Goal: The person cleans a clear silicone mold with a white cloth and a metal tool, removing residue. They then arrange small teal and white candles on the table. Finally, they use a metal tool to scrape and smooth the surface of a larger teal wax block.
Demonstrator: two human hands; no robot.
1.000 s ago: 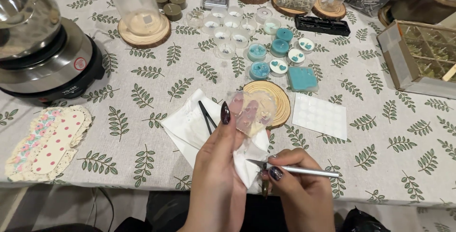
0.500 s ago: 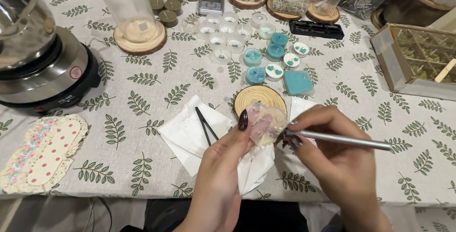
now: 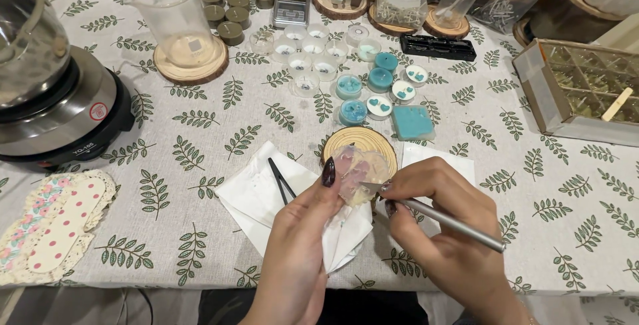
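My left hand [image 3: 303, 232] holds a small translucent round wax piece [image 3: 359, 175] up between thumb and fingers, above a white paper napkin [image 3: 266, 195]. My right hand [image 3: 446, 232] grips a thin silver metal tool [image 3: 452, 222] like a pen, its tip touching the wax piece's edge. Just behind the piece lies a round wooden coaster [image 3: 363, 140]. Black tweezers [image 3: 281, 180] rest on the napkin, left of my left hand.
Teal candles in small cups [image 3: 373, 92], clear empty cups [image 3: 309, 55] and a teal square block [image 3: 413, 123] sit beyond. A hot plate with a pot [image 3: 53, 109] stands left, a glass beaker on wood [image 3: 180, 32] behind, a compartment box [image 3: 586, 89] right, floral potholder [image 3: 50, 222] front left.
My right hand has brought the silver tool up from low near the table edge to the wax piece. My left hand shifted slightly right, still holding the piece.
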